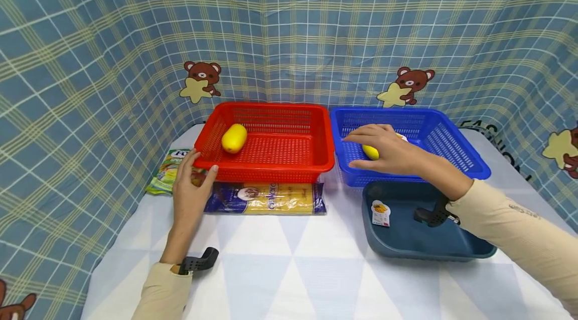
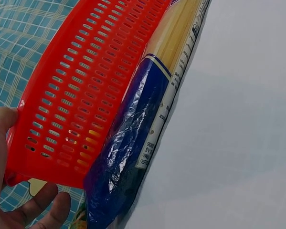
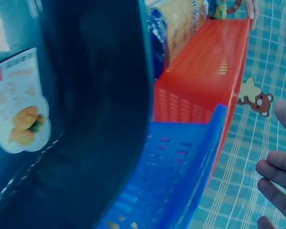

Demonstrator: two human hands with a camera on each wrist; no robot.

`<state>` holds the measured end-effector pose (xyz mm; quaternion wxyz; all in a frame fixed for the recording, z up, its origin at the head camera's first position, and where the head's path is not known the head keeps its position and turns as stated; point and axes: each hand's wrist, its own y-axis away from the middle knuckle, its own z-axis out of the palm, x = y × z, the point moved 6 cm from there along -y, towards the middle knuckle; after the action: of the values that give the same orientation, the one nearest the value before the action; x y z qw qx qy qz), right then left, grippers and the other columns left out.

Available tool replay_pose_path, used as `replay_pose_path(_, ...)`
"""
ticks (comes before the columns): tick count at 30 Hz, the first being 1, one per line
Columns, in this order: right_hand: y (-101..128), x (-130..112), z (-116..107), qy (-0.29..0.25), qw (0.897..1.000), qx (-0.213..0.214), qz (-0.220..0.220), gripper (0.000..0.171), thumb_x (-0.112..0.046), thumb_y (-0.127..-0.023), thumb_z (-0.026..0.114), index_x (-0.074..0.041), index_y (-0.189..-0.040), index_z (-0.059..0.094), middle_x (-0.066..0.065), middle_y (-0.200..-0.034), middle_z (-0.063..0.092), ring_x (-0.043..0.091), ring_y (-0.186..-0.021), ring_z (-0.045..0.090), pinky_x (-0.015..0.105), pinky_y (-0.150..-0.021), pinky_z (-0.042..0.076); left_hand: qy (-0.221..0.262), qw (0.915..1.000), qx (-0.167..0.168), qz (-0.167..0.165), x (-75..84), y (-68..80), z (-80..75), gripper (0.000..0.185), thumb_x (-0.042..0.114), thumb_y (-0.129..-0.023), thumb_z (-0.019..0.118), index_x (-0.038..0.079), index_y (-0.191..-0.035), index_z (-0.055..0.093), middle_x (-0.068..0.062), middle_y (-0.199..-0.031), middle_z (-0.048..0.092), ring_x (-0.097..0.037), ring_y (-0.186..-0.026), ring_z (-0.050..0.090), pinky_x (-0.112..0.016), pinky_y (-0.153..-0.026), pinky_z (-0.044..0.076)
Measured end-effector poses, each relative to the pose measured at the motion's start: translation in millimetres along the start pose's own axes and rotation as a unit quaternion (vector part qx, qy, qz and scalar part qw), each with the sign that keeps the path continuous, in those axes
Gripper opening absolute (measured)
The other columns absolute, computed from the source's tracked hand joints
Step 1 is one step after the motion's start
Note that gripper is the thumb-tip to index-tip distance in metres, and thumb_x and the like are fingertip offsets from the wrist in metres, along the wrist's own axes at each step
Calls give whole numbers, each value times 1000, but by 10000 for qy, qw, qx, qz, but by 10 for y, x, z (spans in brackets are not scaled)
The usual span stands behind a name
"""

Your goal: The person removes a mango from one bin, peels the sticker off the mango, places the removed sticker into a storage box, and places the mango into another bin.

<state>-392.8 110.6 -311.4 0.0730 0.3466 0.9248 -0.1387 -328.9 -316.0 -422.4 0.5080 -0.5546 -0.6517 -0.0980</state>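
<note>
At the near left corner of a red basket [image 1: 266, 174], my left hand [image 1: 191, 194] holds the rim, thumb on the front side and fingers round the left end. In the left wrist view the thumb lies on the rim. A yellow oval fruit [image 1: 234, 138] lies inside the red basket, toward its left. Over the blue basket [image 1: 465, 152] hovers my right hand [image 1: 388, 152], its fingers stretched out and apart, nothing gripped. Below it, a second yellow fruit [image 1: 370, 152] is partly hidden by the hand, and a white picture card [image 1: 401, 137] shows behind.
A dark teal tub [image 1: 433, 252] with a picture card [image 1: 381, 213] stands before the blue basket, under my right forearm. A pasta packet [image 1: 271, 198] lies along the red basket's front. Left of that basket is a green packet [image 1: 167, 172]. Checked cloth [image 1: 298, 34] hangs behind.
</note>
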Motion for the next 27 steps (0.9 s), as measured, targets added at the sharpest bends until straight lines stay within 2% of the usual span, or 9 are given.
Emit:
replay_pose_path(5,177,104,-24,19,9999,61,143,58,-37,-89,76,-9,-137,62,15,-139,58,38,-134,41,65,-106,24,35,10000,19,47,13,1,2,62,39,-96,67,14,-149,47,7,-158,36,-22,-140,38,-49,-106,43)
replay_pose_path(12,413,225,-56,122,9994,105,300,59,-34,-88,77,-5,-137,61,18,-140,56,40,-134,41,64,-105,24,65,10000,31,50,12,11,-1,62,39,-96,66,14,-149,46,9,-157,36,-25,-127,50,-47,-100,49)
replay_pose_path(19,652,380,-98,275,9979,213,546,59,-32,-86,80,-5,-136,62,18,-138,57,41,-134,41,63,-104,25,-28,10000,36,-17,1,14,0,62,40,-96,67,16,-150,46,9,-157,36,-20,-142,36,-49,-107,42)
replay_pose_path(27,897,558,-135,373,9951,320,855,57,-31,-85,81,-2,-131,64,20,-133,60,43,-129,44,67,-104,24,-76,9999,37,-61,1,17,12,63,41,-96,66,18,-151,45,12,-157,35,-20,-135,43,-47,-101,47)
